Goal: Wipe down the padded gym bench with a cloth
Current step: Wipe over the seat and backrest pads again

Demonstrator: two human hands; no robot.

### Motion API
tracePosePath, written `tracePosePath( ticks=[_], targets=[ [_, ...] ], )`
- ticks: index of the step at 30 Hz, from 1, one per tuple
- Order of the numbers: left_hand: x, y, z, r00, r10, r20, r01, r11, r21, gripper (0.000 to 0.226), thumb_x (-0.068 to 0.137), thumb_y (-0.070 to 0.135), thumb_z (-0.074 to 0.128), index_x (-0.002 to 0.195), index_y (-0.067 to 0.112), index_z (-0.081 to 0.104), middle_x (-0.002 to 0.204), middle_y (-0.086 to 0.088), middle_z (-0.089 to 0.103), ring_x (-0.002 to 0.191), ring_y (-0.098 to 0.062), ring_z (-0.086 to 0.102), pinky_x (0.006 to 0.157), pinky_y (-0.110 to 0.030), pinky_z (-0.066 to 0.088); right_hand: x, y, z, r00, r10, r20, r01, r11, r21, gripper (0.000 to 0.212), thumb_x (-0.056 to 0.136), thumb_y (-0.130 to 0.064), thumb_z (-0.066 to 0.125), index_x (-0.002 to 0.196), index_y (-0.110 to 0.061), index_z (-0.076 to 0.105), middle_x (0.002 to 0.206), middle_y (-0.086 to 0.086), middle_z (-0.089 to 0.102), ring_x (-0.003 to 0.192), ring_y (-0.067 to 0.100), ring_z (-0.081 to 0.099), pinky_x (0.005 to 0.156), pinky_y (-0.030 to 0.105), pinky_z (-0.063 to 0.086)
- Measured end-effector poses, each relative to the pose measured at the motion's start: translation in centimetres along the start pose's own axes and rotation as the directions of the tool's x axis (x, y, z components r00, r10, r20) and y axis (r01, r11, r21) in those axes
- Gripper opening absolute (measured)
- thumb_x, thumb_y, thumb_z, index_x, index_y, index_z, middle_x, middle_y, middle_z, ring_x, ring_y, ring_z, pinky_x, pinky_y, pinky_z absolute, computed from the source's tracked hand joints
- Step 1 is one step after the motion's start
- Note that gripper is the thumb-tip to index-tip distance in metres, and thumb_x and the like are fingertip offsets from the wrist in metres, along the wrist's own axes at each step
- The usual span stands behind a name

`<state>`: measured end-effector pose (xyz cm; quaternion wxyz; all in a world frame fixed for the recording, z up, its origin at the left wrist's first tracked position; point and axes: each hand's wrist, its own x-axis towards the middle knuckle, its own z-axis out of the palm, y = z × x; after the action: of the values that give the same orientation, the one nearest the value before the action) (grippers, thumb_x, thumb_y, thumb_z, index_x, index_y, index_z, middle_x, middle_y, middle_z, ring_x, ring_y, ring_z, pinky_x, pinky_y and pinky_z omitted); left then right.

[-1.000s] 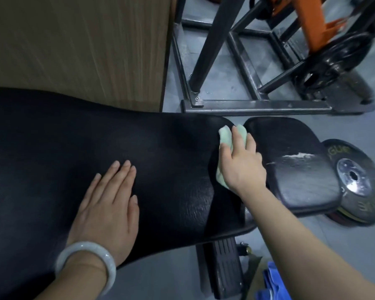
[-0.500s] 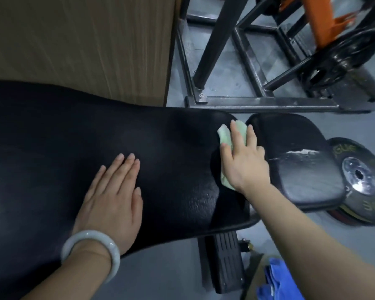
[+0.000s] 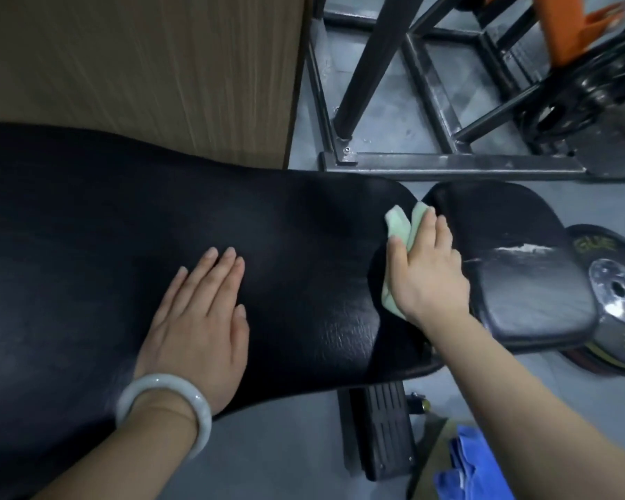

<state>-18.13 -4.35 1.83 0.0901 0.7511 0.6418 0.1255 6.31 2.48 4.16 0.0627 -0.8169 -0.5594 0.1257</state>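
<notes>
1. Black padded vinyl is filling most of the view: the gym bench's long back pad [image 3: 159,247] is running left to right, and the shorter seat pad [image 3: 520,283] is lying just beyond its right end, across a narrow gap.
2. The right hand [image 3: 426,272] is pressing a pale green cloth [image 3: 401,225] onto the right end of the back pad, at the edge by that gap. Its fingers are lying fairly straight over the cloth, with the thumb along the cloth's left edge; folds are poking out past the fingertips and below the heel of the hand.
3. The left hand [image 3: 199,319] is resting flat and empty on the middle of the back pad, fingers together and extended, a pale bangle [image 3: 166,409] on the wrist, apparently bracing.
4. The relation that matters: the seat pad is lying directly right of the cloth, and the right hand is by far the nearer one to it. A whitish streak [image 3: 520,249] is showing on that pad, so crossing the gap looks like the likely next stroke.
5. Hard to read: most of the cloth is hiding under the hand, the back pad's left end is running out of frame, and whether the wiped surface is clean cannot be told against the dark vinyl.
6. On the floor, a weight plate [image 3: 621,301] is sitting past the seat pad, a blue cloth [image 3: 473,470] is lying near the bottom edge, and a steel frame [image 3: 448,167] is standing behind.
</notes>
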Motion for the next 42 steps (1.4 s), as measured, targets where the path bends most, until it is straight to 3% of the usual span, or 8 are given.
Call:
tracePosePath(
  ticks=[8,16,22,26,30,33,38,42],
  targets=[
    [0.0,0.3,-0.1,1.000,0.010,0.013,-0.009,1.000,-0.022,0.055,0.095,0.027,0.024,0.139,0.001,0.045,0.147,-0.005,0.041,0.141,-0.015,0.027,0.118,-0.032,0.010,-5.4,3.0,1.4,0.973,-0.207,-0.098,0.201,0.977,-0.068,0.066,0.093,-0.043,0.023,0.147,-0.007,0.032,0.154,0.016,0.028,0.136,0.031,0.031,0.100,0.036,0.025],
    [-0.1,0.1,0.0,1.000,0.006,0.023,-0.007,1.000,0.016,0.054,0.095,0.026,0.025,0.140,0.001,0.043,0.148,-0.004,0.040,0.141,-0.015,0.026,0.116,-0.033,0.011,2.2,-0.4,0.2,0.999,-0.048,0.017,0.048,0.999,-0.004,0.064,0.099,-0.045,0.028,0.154,-0.021,0.006,0.160,0.006,0.005,0.133,0.039,0.027,0.104,0.050,0.028],
    [0.0,0.3,-0.2,1.000,0.009,0.009,-0.009,1.000,-0.014,0.054,0.094,0.026,0.026,0.137,0.001,0.046,0.146,-0.006,0.043,0.139,-0.016,0.028,0.116,-0.034,0.013,-3.9,2.3,1.1,0.971,-0.210,-0.113,0.204,0.977,-0.067,0.062,0.096,-0.040,0.028,0.149,-0.009,0.029,0.155,0.016,0.025,0.131,0.036,0.035,0.101,0.041,0.027],
    [0.1,0.3,0.0,1.000,0.010,-0.023,-0.011,1.000,-0.020,0.054,0.094,0.025,0.026,0.137,0.002,0.047,0.146,-0.005,0.044,0.139,-0.017,0.030,0.115,-0.036,0.016,-7.1,3.3,1.8,0.983,-0.156,-0.098,0.154,0.988,-0.026,0.068,0.093,-0.046,0.021,0.149,-0.009,0.028,0.156,0.015,0.023,0.136,0.036,0.030,0.105,0.040,0.021],
    [0.0,0.1,0.0,1.000,0.002,-0.012,-0.002,1.000,0.000,0.054,0.095,0.026,0.024,0.139,0.004,0.046,0.147,-0.004,0.043,0.140,-0.017,0.031,0.114,-0.036,0.016,-2.5,1.3,1.2,0.992,-0.099,-0.073,0.092,0.991,-0.102,0.067,0.096,-0.046,0.024,0.153,-0.012,0.015,0.158,0.016,0.013,0.131,0.044,0.031,0.105,0.048,0.026],
    [-0.1,0.1,-0.1,1.000,0.001,0.008,-0.001,1.000,0.000,0.055,0.094,0.026,0.024,0.140,0.004,0.044,0.148,-0.004,0.041,0.141,-0.017,0.029,0.115,-0.035,0.014,0.9,-0.2,0.8,0.998,0.044,-0.041,-0.044,0.999,0.016,0.061,0.100,-0.039,0.029,0.153,-0.017,0.009,0.158,0.010,0.012,0.129,0.043,0.031,0.103,0.048,0.028],
    [-0.2,0.3,-0.3,1.000,0.003,0.017,-0.002,0.999,-0.038,0.054,0.094,0.026,0.024,0.139,0.003,0.046,0.147,-0.005,0.043,0.140,-0.017,0.030,0.116,-0.034,0.013,-3.5,1.5,2.4,0.986,-0.024,-0.167,0.011,0.997,-0.077,0.063,0.097,-0.043,0.017,0.152,-0.014,0.020,0.156,0.012,0.022,0.127,0.038,0.038,0.099,0.046,0.030],
    [0.0,0.4,-0.2,1.000,0.005,-0.007,-0.005,0.999,-0.045,0.054,0.094,0.026,0.025,0.138,0.003,0.048,0.146,-0.005,0.045,0.139,-0.018,0.033,0.113,-0.037,0.019,-7.8,2.1,2.3,0.983,0.085,-0.163,-0.075,0.995,0.068,0.072,0.087,-0.052,0.014,0.152,-0.022,0.022,0.157,0.009,0.021,0.128,0.038,0.033,0.104,0.045,0.024]
  ],
)
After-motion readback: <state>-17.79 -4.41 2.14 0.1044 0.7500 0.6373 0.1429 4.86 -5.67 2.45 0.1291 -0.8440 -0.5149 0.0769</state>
